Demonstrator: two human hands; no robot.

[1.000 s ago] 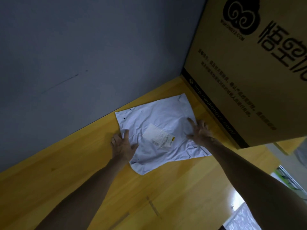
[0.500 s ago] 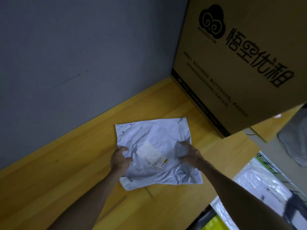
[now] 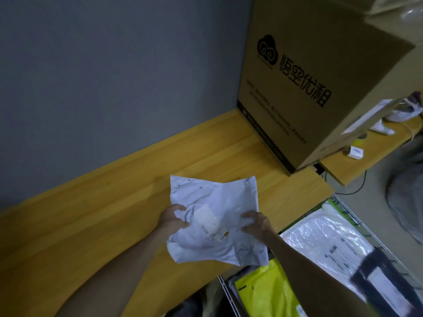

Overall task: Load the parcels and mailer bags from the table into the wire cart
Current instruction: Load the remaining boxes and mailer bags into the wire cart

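Observation:
A crumpled white mailer bag (image 3: 215,202) with a small shipping label is held just above the front part of the wooden table (image 3: 96,220). My left hand (image 3: 172,219) grips its left side and my right hand (image 3: 256,224) grips its right side. The bag's lower right corner hangs over the table's edge. Below and to the right stands the wire cart (image 3: 350,213), holding a yellow-green mailer bag (image 3: 267,291) and a shiny clear-wrapped parcel (image 3: 325,239).
A big brown cardboard box (image 3: 320,72) with black print stands at the table's far right, against the grey wall (image 3: 109,65). Behind it a second table surface carries small white items (image 3: 354,153) and cables. A grey bag (image 3: 407,179) lies on the floor at right.
Both hands closed on the white mailer bag, lifted it off the table and drew it toward me and the table's right edge. The view swung right, bringing the wire cart in.

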